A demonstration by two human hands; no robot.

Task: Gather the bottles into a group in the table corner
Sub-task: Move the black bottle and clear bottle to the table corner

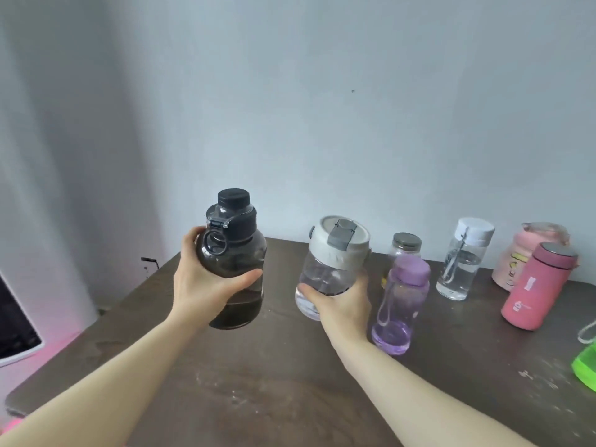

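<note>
My left hand [203, 285] grips a dark smoky bottle [237, 253] with a black cap and holds it above the dark wooden table [274, 382], near its far left corner. A clear bottle [325, 272] with a white-and-grey flip lid is gripped low down by my right hand [342, 304], also off the table. Standing to the right are a purple bottle [401, 304], a small metal-lidded jar [404, 250], a clear white-capped bottle [461, 259], a pink flask [537, 285] and a pale pink bottle [519, 253].
A green bottle [585, 366] pokes in at the right edge. The wall [322, 108] runs right behind the table. Past the table's left edge sits a white-framed screen [16, 327]. Bare tabletop lies in front of my arms and in the far left corner.
</note>
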